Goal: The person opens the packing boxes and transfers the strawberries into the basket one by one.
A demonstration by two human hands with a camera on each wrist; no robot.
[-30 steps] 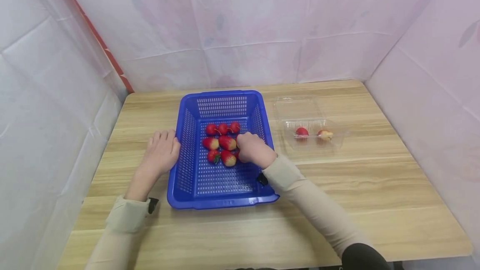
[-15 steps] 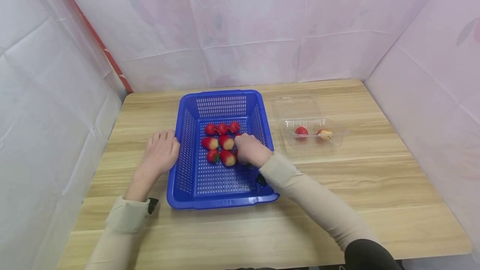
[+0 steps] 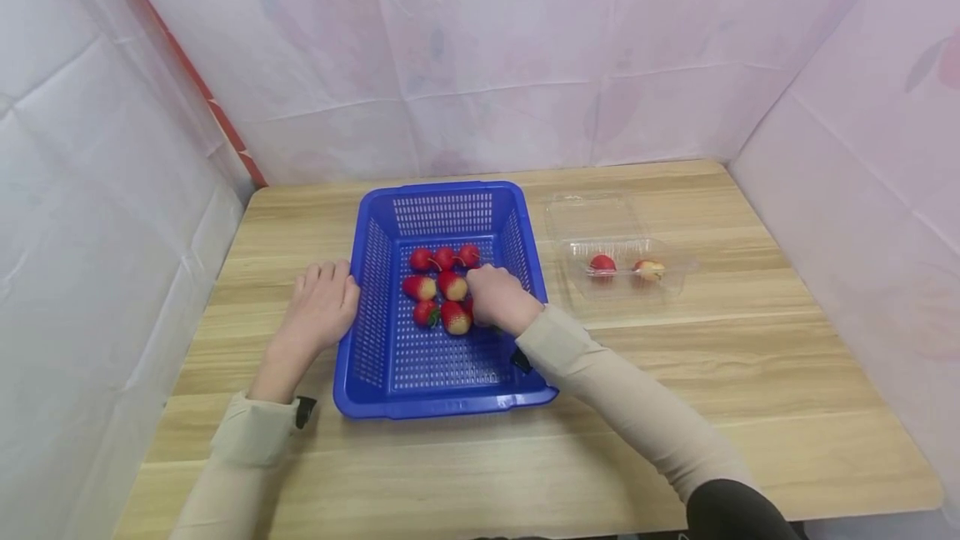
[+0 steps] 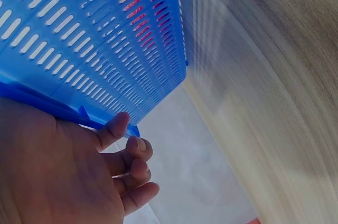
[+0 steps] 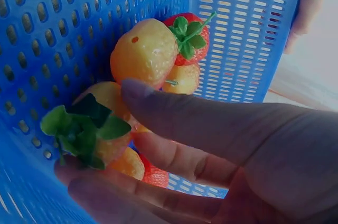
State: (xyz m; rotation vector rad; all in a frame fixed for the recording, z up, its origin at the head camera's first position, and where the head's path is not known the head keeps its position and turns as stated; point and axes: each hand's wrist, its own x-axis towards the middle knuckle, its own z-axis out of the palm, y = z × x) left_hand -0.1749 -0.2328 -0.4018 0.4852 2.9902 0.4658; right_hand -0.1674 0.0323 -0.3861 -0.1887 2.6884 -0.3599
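Observation:
My right hand [image 3: 501, 298] reaches into a blue plastic basket [image 3: 442, 405]. In the right wrist view its thumb and fingers close around a red-yellow strawberry with green leaves [image 5: 84, 129]; its body is partly hidden. Beside it lie a yellow-red strawberry [image 5: 145, 52] and a leafy red one [image 5: 193, 39]. In the head view, three round cherry-like fruits [image 3: 444, 257] line the far row, with pale-tipped strawberries [image 3: 452, 285] and a leafy strawberry [image 3: 426, 313] nearer. My left hand [image 3: 322, 302] rests against the basket's left rim, its fingers loosely bent outside it.
A clear plastic clamshell box [image 3: 626, 288] with its lid raised back stands right of the basket. It holds a round red fruit [image 3: 602, 263] and a red-yellow fruit [image 3: 649, 270]. Everything sits on a wooden table [image 3: 720, 373] with pale sheets [image 3: 495, 48] hung around it.
My right hand has shifted very slightly left within the basket, and the strawberries beside it have moved a little. My left hand stays at the rim.

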